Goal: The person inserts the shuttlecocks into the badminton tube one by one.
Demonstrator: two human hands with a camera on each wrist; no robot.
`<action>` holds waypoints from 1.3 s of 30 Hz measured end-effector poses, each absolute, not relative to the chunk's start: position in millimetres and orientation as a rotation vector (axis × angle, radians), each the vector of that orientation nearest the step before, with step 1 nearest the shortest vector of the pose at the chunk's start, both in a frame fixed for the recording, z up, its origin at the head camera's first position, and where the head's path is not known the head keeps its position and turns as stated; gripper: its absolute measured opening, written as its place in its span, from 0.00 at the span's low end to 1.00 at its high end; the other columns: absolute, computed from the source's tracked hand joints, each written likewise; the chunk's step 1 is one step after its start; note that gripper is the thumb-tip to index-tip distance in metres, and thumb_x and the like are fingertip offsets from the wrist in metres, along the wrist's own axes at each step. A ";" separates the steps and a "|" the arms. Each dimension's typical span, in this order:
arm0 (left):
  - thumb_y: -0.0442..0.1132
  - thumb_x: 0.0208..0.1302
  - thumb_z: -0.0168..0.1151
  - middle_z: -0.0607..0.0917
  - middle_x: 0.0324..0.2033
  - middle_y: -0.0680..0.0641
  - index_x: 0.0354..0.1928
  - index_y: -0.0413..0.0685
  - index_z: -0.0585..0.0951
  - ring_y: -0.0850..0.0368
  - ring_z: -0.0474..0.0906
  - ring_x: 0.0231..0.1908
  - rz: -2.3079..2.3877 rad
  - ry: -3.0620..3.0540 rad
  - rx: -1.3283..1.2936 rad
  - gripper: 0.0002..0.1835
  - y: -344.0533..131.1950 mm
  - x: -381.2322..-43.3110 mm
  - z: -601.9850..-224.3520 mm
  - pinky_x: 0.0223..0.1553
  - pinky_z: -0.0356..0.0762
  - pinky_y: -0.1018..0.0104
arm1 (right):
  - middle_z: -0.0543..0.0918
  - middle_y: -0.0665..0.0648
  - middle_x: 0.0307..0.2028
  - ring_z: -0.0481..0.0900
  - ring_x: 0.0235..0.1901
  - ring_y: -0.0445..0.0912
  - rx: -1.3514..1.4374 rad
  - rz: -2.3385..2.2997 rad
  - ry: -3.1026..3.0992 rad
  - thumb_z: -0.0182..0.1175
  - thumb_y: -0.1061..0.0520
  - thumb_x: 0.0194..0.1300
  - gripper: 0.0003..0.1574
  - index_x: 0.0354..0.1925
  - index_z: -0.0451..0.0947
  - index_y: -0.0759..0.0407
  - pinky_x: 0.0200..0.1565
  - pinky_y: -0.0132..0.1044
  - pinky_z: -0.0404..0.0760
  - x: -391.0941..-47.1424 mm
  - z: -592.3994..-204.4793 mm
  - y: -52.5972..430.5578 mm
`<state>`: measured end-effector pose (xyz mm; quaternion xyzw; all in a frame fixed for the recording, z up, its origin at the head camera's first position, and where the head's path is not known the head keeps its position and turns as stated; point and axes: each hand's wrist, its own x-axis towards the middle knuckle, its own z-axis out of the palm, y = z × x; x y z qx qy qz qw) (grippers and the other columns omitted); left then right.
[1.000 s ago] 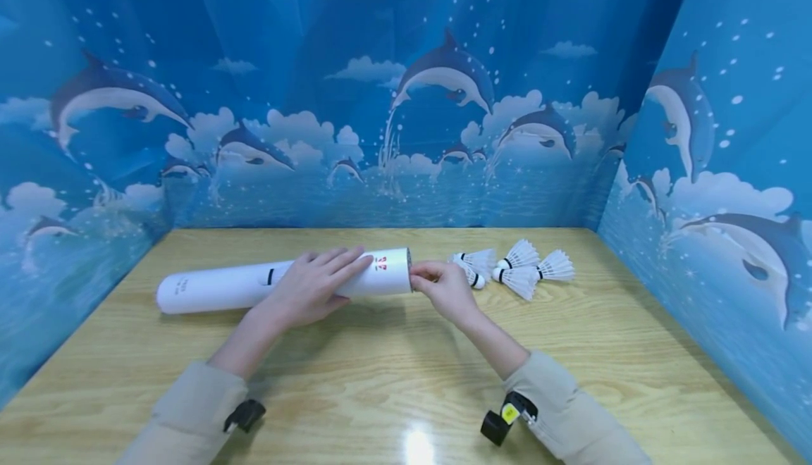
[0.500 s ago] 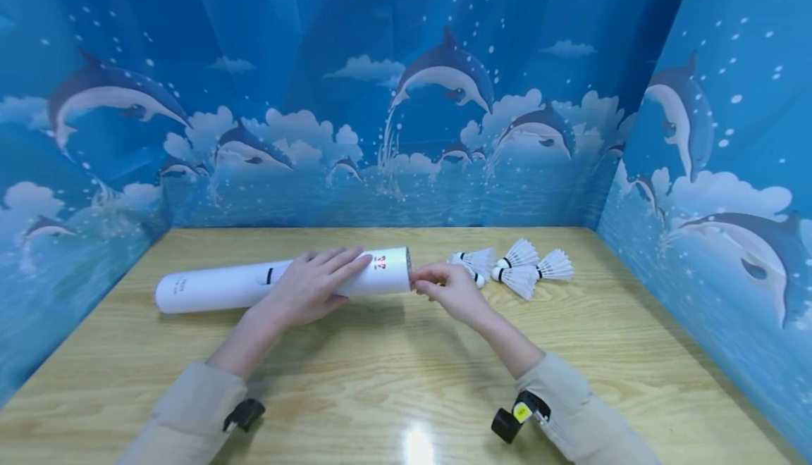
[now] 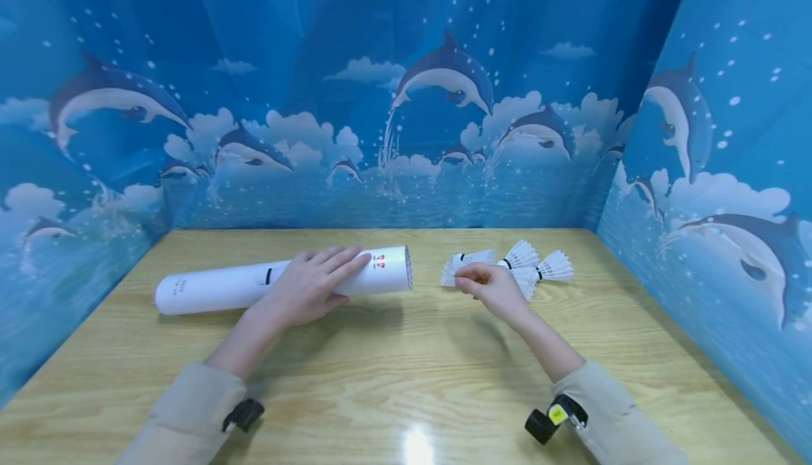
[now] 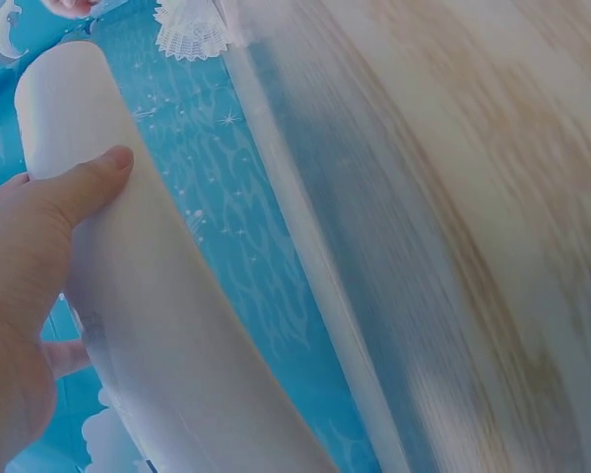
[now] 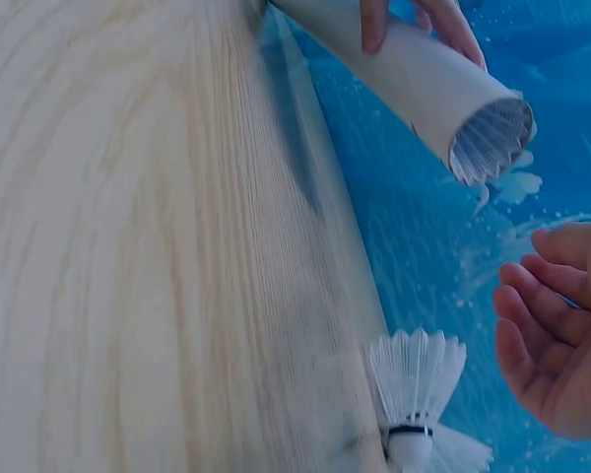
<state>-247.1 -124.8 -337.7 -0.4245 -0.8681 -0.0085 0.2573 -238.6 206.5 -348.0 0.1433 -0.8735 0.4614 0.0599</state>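
Take the clock from the feather-filled right end of the white tube (image 3: 235, 287), twelve being toward the blue backdrop (image 3: 355, 190). Near that end the tube carries a red mark (image 3: 379, 261), with tiny characters under it too small to read; at its far end, toward nine o'clock, there is faint grey lettering (image 3: 182, 286), also illegible. A yellow label (image 3: 557, 414) sits on the black wrist device (image 3: 541, 425) between four and five o'clock, its print unreadable. The tube lies on the wood-grain table (image 3: 380, 366), running toward nine o'clock. The left hand (image 3: 307, 285) grips its middle, fingers laid over the top with slight gaps, thumb against the near side, and so hides part of the tube wall and of a short black stripe (image 3: 268, 276). At three o'clock, apart from the tube, the right hand (image 3: 497, 289) hovers with fingers loosely curled, thumb close to the forefinger; in the head view it blocks part of the shuttlecocks (image 3: 556, 266), which lie in a cluster just past it, also toward three. The right wrist view shows a feather skirt (image 5: 491, 146) inside the tube mouth. Dolphins and clouds are printed on the backdrop, and both arms wear beige sleeves (image 3: 193, 401).
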 end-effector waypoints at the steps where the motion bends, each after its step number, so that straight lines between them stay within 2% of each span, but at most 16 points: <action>1: 0.47 0.44 0.75 0.68 0.63 0.46 0.68 0.52 0.62 0.48 0.69 0.57 -0.023 -2.357 -1.151 0.47 -124.9 -247.0 -337.7 0.47 0.75 0.46 | 0.84 0.58 0.33 0.77 0.30 0.43 0.408 1.377 -2.650 0.61 0.59 0.62 0.14 0.42 0.80 0.68 0.30 0.35 0.78 -238.4 -347.9 211.4; 6: 0.47 0.45 0.75 0.69 0.63 0.46 0.68 0.51 0.63 0.48 0.69 0.57 -0.027 -2.362 -1.149 0.47 -125.0 -246.0 -337.2 0.47 0.75 0.46 | 0.83 0.59 0.34 0.78 0.31 0.45 0.273 1.308 -2.670 0.59 0.57 0.63 0.16 0.43 0.80 0.69 0.31 0.35 0.77 -237.8 -347.5 237.6; 16: 0.47 0.45 0.74 0.69 0.63 0.46 0.68 0.51 0.63 0.47 0.70 0.57 -0.013 -2.370 -1.146 0.47 -125.5 -245.5 -337.2 0.47 0.75 0.46 | 0.84 0.63 0.32 0.74 0.27 0.40 0.101 1.105 -2.631 0.60 0.58 0.61 0.15 0.40 0.79 0.72 0.29 0.32 0.73 -237.8 -347.8 277.4; 25: 0.47 0.44 0.75 0.69 0.63 0.46 0.68 0.52 0.63 0.47 0.70 0.56 -0.011 -2.363 -1.152 0.47 -125.5 -247.6 -338.9 0.47 0.75 0.46 | 0.83 0.65 0.34 0.78 0.36 0.55 -0.049 0.935 -2.689 0.59 0.53 0.62 0.20 0.40 0.79 0.71 0.35 0.41 0.73 -242.6 -354.5 301.7; 31: 0.48 0.45 0.74 0.69 0.63 0.46 0.68 0.52 0.63 0.47 0.70 0.57 -0.014 -2.366 -1.148 0.47 -125.7 -248.3 -339.9 0.48 0.74 0.46 | 0.83 0.61 0.28 0.77 0.31 0.50 -0.038 0.893 -2.786 0.60 0.51 0.61 0.21 0.37 0.81 0.71 0.33 0.40 0.73 -248.8 -358.8 306.2; 34: 0.48 0.45 0.74 0.68 0.63 0.46 0.68 0.52 0.63 0.47 0.70 0.57 -0.013 -2.368 -1.147 0.47 -125.9 -248.2 -339.8 0.47 0.75 0.46 | 0.83 0.59 0.27 0.77 0.31 0.51 -0.012 0.877 -2.827 0.59 0.50 0.62 0.21 0.36 0.81 0.71 0.34 0.41 0.74 -251.4 -360.9 305.4; 39: 0.48 0.45 0.74 0.68 0.63 0.47 0.68 0.52 0.62 0.47 0.70 0.56 -0.015 -2.365 -1.150 0.47 -126.3 -248.5 -339.3 0.47 0.75 0.46 | 0.81 0.57 0.22 0.75 0.27 0.49 -0.003 0.908 -2.834 0.59 0.54 0.61 0.18 0.32 0.80 0.71 0.31 0.40 0.72 -254.6 -364.5 303.0</action>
